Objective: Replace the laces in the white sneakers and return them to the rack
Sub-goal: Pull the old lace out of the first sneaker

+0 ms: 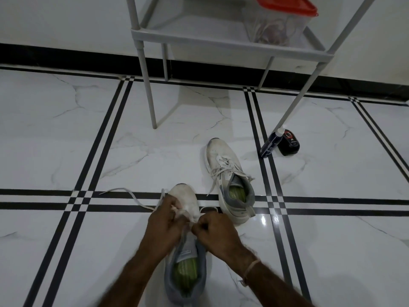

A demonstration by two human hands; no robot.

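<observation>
A white sneaker with a grey collar and green insole (pixel 187 258) lies on the floor right in front of me, toe pointing away. My left hand (pixel 164 222) and my right hand (pixel 215 231) are both over its lacing area, each pinching the white lace (pixel 132 197). One loose end of that lace trails left across the tiles. The second white sneaker (pixel 228 173) stands just beyond to the right, laced, its lace ends hanging loose. The grey rack (pixel 221 44) stands at the wall ahead.
A clear box with a red lid (pixel 285 16) sits on the rack's lower shelf. A dark bottle (pixel 271 142) and a black polish container (pixel 290 144) stand on the floor by the rack's right leg. The floor is glossy white marble with black stripes.
</observation>
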